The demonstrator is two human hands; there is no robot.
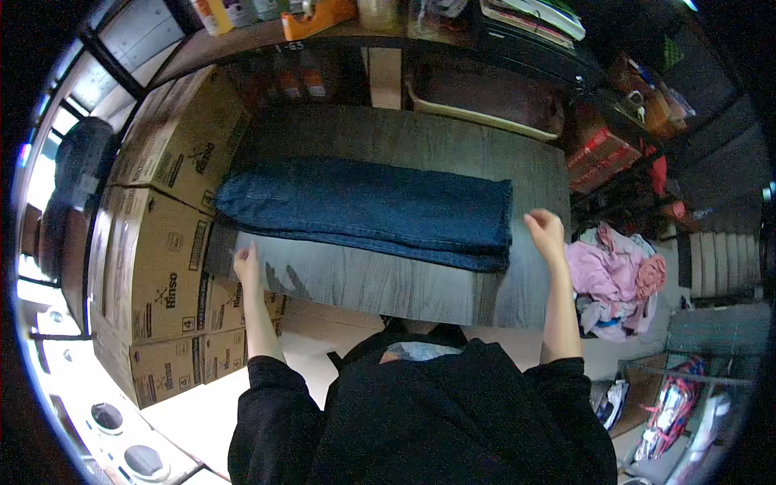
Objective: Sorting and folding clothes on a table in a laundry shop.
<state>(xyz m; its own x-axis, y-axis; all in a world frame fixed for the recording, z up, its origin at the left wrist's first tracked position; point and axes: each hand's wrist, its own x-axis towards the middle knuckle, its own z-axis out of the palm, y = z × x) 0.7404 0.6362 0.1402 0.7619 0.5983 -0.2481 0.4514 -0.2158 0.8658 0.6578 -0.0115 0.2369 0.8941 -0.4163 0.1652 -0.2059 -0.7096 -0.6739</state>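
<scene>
A pair of dark blue denim jeans [364, 206] lies folded lengthwise into a long strip across the grey wood-grain table [364, 273]. The rounded, folded end lies at the left and the straight leg-hem end at the right. My left hand [247, 265] hovers near the table's left front edge, just below the left end of the jeans. Its thumb and fingers are slightly apart and hold nothing. To the right of the hem end, my right hand [547, 233] is raised with its fingers curled in and nothing seen in them. Neither hand touches the jeans.
Stacked cardboard cartons [167, 267] border the table on the left. A pile of pink and white clothes [612, 273] lies to the right. Behind the table runs a shelf [242, 45] with an orange tape dispenser [318, 21]. Washing machines [145, 461] stand at lower left.
</scene>
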